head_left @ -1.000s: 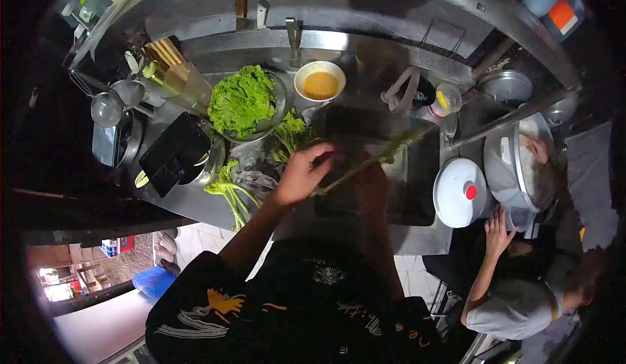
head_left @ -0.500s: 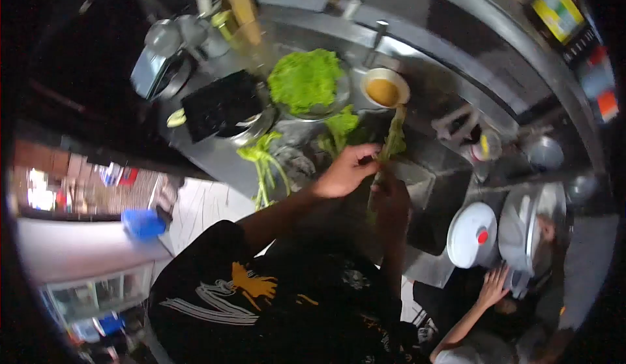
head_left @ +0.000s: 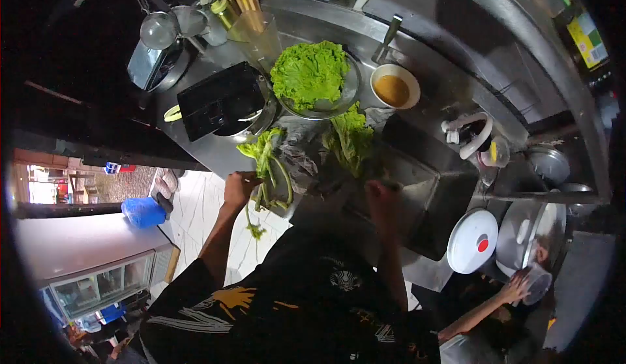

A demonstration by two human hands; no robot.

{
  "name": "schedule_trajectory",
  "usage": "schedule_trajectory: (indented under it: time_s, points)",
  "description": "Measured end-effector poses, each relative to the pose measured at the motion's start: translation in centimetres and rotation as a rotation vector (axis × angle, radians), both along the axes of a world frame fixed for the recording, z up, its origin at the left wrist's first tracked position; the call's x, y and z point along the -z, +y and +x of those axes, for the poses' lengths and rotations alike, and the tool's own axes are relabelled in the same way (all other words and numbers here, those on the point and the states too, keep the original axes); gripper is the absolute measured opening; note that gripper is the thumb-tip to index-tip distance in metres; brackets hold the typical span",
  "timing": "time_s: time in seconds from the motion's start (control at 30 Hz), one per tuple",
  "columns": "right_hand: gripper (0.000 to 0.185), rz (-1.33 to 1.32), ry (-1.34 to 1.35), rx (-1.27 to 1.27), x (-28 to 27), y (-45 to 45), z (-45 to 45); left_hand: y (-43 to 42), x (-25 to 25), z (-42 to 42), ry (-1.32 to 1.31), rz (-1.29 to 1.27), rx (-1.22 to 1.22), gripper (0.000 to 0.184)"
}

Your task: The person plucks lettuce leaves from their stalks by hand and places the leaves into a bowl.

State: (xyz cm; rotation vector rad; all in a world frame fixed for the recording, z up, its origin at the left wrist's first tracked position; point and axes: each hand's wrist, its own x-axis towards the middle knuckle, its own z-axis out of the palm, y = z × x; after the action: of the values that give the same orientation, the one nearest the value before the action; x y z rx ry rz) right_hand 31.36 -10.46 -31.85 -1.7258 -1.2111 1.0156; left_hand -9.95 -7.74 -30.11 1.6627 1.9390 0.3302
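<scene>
At the counter's front edge, my left hand (head_left: 240,190) is closed with its fingertips on a green stalk among the pile of leafy stalks (head_left: 264,162). A thin piece with a leafy tip (head_left: 255,231) hangs over the edge below that pile. My right hand (head_left: 383,199), dim and blurred, is over the near left part of the dark sink (head_left: 427,201); its fingers cannot be made out. Just beyond it is a bunch of leafy greens (head_left: 352,139). Crumpled dark plastic (head_left: 300,158) lies between the stalk pile and this bunch.
Lettuce (head_left: 310,77) fills a metal plate beside a bowl of orange-brown liquid (head_left: 392,90). A black tray (head_left: 220,102) rests on a pot at left. Right of the sink are a white lid (head_left: 472,241) and a large pot (head_left: 521,233). A co-worker's hand (head_left: 516,287) touches a clear container.
My hands have moved apart, the left one going left to the stalk pile. The long stalk no longer shows between them. The co-worker's hand and clear container have shifted right.
</scene>
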Motion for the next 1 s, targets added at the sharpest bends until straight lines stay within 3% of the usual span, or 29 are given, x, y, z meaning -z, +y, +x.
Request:
schedule_trajectory:
  time_s: [0.07, 0.2, 0.23, 0.3, 0.37, 0.43, 0.5, 0.57, 0.63, 0.73, 0.8, 0.87, 0.9, 0.93, 0.97, 1.0]
  points:
    - [0.045, 0.029, -0.154, -0.055, 1.1, 1.7, -1.2, 1.4, -0.5, 1.4, 0.230, -0.002, -0.058, 0.032]
    - [0.050, -0.049, -0.482, -0.111, 2.6, 4.7, -2.8, 2.9, 6.2, 0.2, 0.116, 0.284, -0.114, 0.037]
    - [0.053, -0.098, -0.571, -0.117, 3.8, 5.4, -2.8, 2.9, 5.7, 0.7, 0.098, 0.306, -0.113, 0.039]
    - [0.055, 0.028, -0.510, -0.080, 7.3, 5.6, -2.8, 3.0, 4.6, 2.7, 0.063, 0.351, -0.106, 0.044]
    - [0.056, 0.063, -0.402, -0.004, 8.6, 5.5, -2.7, 3.4, 3.6, 5.1, -0.014, 0.217, -0.136, 0.047]
    - [0.055, 0.011, -0.253, 0.094, 8.6, 4.8, -2.4, 3.1, 3.6, 8.6, -0.183, 0.458, -0.040, 0.043]
    - [0.053, 0.063, -0.062, 0.174, 10.4, 4.9, -1.9, 3.8, 3.4, 11.9, -0.258, 0.488, 0.158, 0.041]
    - [0.050, 0.054, 0.061, 0.186, 8.7, 4.7, -1.1, 3.8, -1.0, 17.2, -0.367, 0.203, 0.170, 0.043]
    - [0.045, -0.017, 0.112, 0.132, -0.5, 4.1, 0.4, 4.9, -1.3, 20.6, -0.136, 0.472, 0.473, 0.047]
    - [0.042, 0.297, 0.036, 0.408, -0.1, 3.8, 1.2, 6.1, -0.6, 24.9, -0.161, 0.529, 0.587, 0.048]
    - [0.025, 0.031, -0.314, 0.225, -3.4, 2.4, 4.1, 6.6, 0.2, 26.4, -0.218, 0.577, 0.642, 0.046]
    - [0.017, -0.013, -0.091, 0.230, -5.0, 0.4, 6.1, 6.2, 0.9, 27.2, -0.202, 0.743, 0.796, 0.043]
    - [0.016, 0.094, 0.296, 0.331, -4.9, -1.1, 6.8, 5.8, 0.9, 28.1, -0.284, 0.635, 0.790, 0.040]
    - [0.014, 0.192, 0.443, 0.431, -5.4, -1.6, 7.1, 5.3, 0.5, 29.5, -0.365, 0.528, 0.783, 0.037]
    - [0.012, 0.303, 0.585, 0.523, -6.0, -2.0, 7.4, 4.9, 0.0, 30.7, -0.444, 0.418, 0.775, 0.034]
    - [0.010, 0.391, 0.487, 0.611, -8.1, -1.5, 7.2, 4.5, -1.1, 31.5, -0.487, 0.355, 0.810, 0.032]
